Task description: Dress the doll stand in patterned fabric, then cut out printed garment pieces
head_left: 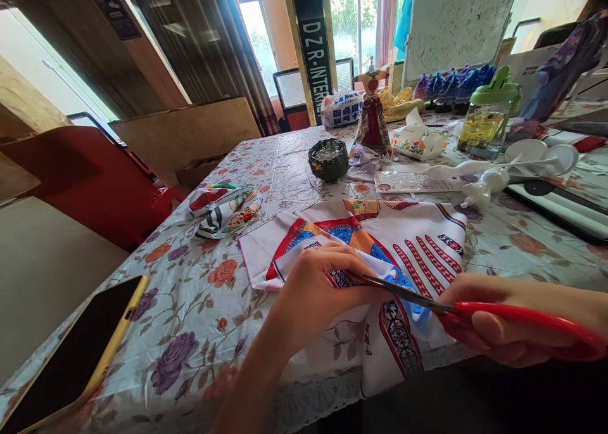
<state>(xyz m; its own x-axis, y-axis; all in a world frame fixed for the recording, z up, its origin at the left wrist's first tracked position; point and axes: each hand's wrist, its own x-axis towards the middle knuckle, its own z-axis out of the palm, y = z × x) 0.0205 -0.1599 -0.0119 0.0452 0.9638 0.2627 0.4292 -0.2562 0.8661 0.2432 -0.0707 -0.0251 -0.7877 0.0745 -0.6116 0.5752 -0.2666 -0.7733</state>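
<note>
My right hand (503,313) is closed round the red handles of a pair of scissors (413,294). The blades point left and lie against a white printed fabric (327,215) with red, blue and orange patterns. Pinched between the thumb and fingers of my left hand (327,282) is part of this fabric, right by the blade tips. The fabric spreads over the table beyond my hands, and one piece with a dark patterned band hangs over the near edge. How far the blades are apart is hard to make out.
On the flowered tablecloth (190,275) a phone (71,358) lies at the left. Folded cloth scraps (225,209), a dark woven basket (329,159), a dressed doll figure (373,117), a tissue pack (418,139) and a green-lidded bottle (489,117) stand farther back.
</note>
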